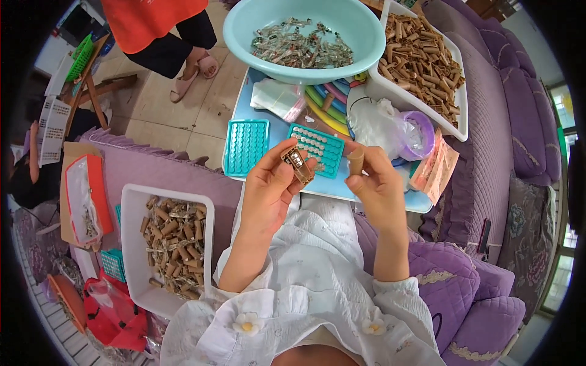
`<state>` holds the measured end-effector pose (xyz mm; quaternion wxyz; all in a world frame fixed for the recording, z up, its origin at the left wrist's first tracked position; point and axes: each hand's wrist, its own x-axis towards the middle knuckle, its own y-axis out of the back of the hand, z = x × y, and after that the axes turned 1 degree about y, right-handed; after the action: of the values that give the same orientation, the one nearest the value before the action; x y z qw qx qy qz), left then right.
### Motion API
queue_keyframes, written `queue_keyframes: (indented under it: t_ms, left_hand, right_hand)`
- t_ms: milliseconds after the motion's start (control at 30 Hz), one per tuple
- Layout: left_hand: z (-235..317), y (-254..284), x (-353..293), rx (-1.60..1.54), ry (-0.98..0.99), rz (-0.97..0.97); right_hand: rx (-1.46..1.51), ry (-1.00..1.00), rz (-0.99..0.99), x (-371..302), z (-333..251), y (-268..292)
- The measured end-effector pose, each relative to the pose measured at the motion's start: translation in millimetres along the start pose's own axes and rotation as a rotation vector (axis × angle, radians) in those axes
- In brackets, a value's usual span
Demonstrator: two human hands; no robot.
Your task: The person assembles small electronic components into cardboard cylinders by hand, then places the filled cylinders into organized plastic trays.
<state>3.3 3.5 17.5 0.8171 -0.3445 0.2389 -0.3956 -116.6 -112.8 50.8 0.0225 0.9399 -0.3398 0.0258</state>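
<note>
My left hand [271, 189] grips a small brown and gold piece [297, 165] with a row of small pale and dark cells, held up at chest height. A short brown cardboard tube [356, 162] stands upright between the thumb and fingers of my right hand [381, 183]. Just beyond my hands, a teal tray [332, 154] with rows of round white pieces lies on the low table [278, 131]. Left of it is a second teal tray [246, 146] with rows of round hollows.
A light blue basin [235, 36] of small wrapped pieces and a white bin [461, 116] of brown tubes stand at the back. A purple tub [430, 137] sits right. Beside me on the left is a white bin [131, 244] of tubes. Another person [149, 24] stands beyond.
</note>
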Motion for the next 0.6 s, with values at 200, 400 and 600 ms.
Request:
queue_keyframes:
  t_ms: [200,400,600]
  left_hand:
    - [6.7,-1.0,-11.1,0.052,-0.102,-0.004]
    - [5.4,-6.2,-17.2,0.07,-0.193,-0.029]
    - [2.7,-0.5,-19.2,0.119,-0.264,-0.088]
  right_hand:
    - [-0.149,0.166,0.192,-12.3,5.4,-32.5]
    - [-0.37,0.303,0.216,-17.7,0.6,-54.8]
    - [-0.43,0.353,0.222,-15.5,1.6,-62.5]
